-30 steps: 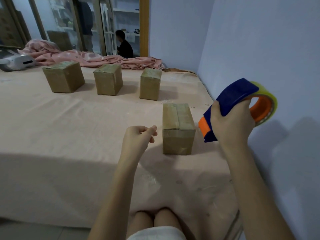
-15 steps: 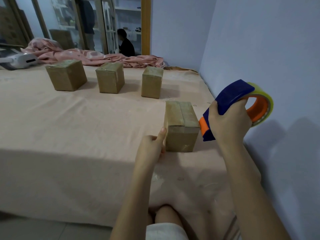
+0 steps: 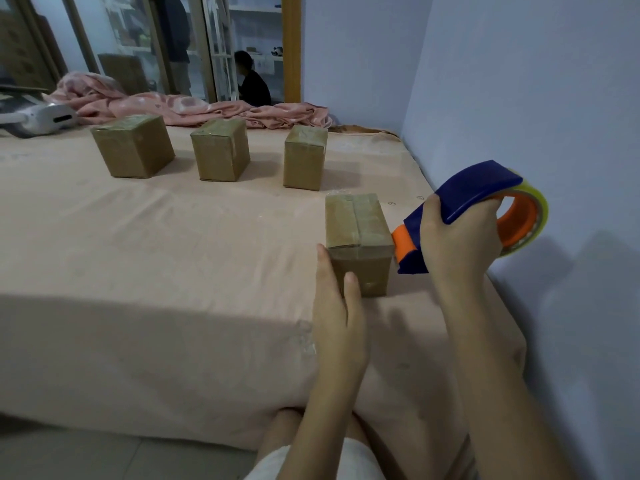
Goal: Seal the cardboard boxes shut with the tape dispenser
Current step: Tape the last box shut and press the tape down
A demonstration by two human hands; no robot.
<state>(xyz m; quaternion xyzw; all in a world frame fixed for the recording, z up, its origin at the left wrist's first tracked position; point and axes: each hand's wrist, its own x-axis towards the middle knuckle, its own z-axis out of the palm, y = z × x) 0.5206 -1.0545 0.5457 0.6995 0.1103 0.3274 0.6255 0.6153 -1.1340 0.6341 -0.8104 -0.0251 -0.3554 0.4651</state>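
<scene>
Near the right edge of the bed stands a small brown cardboard box [image 3: 356,223] with its top flaps down. My left hand [image 3: 337,313] rests against its near left corner, thumb flat on the front face and fingers straight along the left side. My right hand [image 3: 457,244] grips a blue and orange tape dispenser [image 3: 481,185] carrying a yellowish tape roll [image 3: 538,216]. The dispenser's orange nose is just right of the box's top right edge. Three more boxes stand in a row farther back: left [image 3: 133,150], middle [image 3: 220,154], right [image 3: 304,157].
The boxes sit on a bed covered by a peach sheet [image 3: 173,254]. A pale blue wall [image 3: 519,81] runs close along the right. A crumpled pink blanket [image 3: 173,109] and a white device [image 3: 41,117] lie at the far end. A person sits beyond the doorway.
My left hand has moved from the air to the box's near left corner and now lies against it. The dispenser has dropped slightly and come closer to the box's right side.
</scene>
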